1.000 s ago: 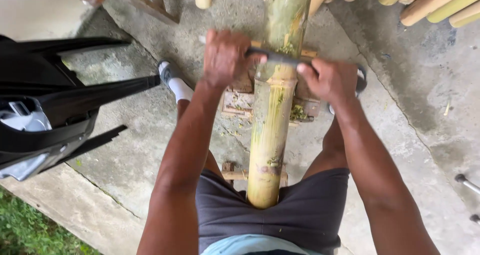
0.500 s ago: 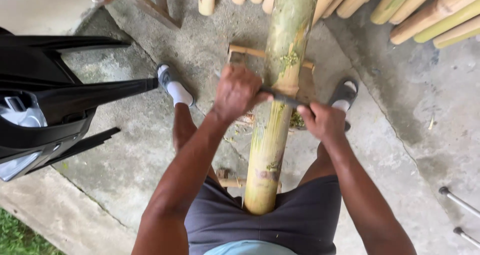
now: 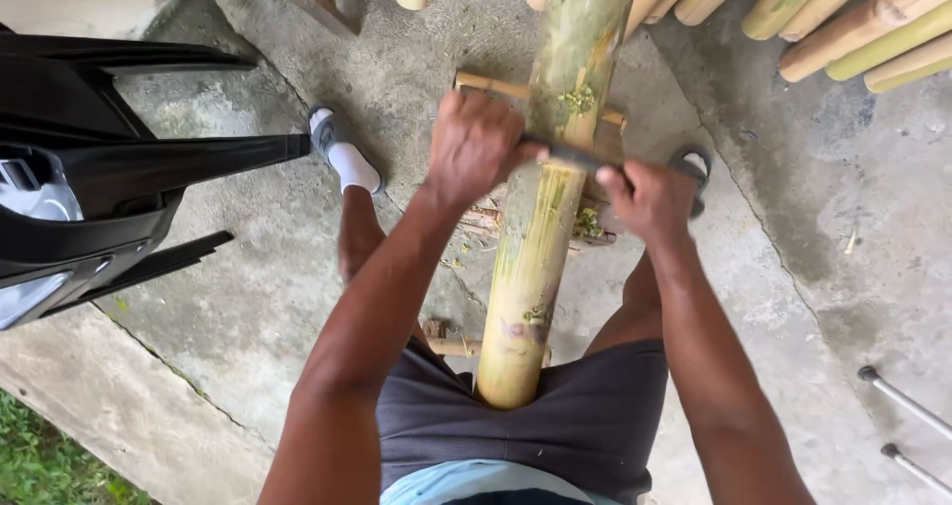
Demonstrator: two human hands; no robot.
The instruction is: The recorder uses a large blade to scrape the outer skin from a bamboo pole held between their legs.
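Head view: both hands' fingers point(image 3: 466, 133) clench a blade point(image 3: 575, 156) across bamboo point(image 3: 531, 267).

Two bare hands gripped a dark metal blade point(image 3: 580, 158) laid across a thick green-and-yellow bamboo pole point(image 3: 540, 237).
The left hand point(image 3: 476, 148) and right hand point(image 3: 650, 199) closed on opposite blade ends; the pole ran between the person's legs over a grey concrete floor point(image 3: 248, 257), with cut bamboo lengths point(image 3: 843, 19) stacked beyond.
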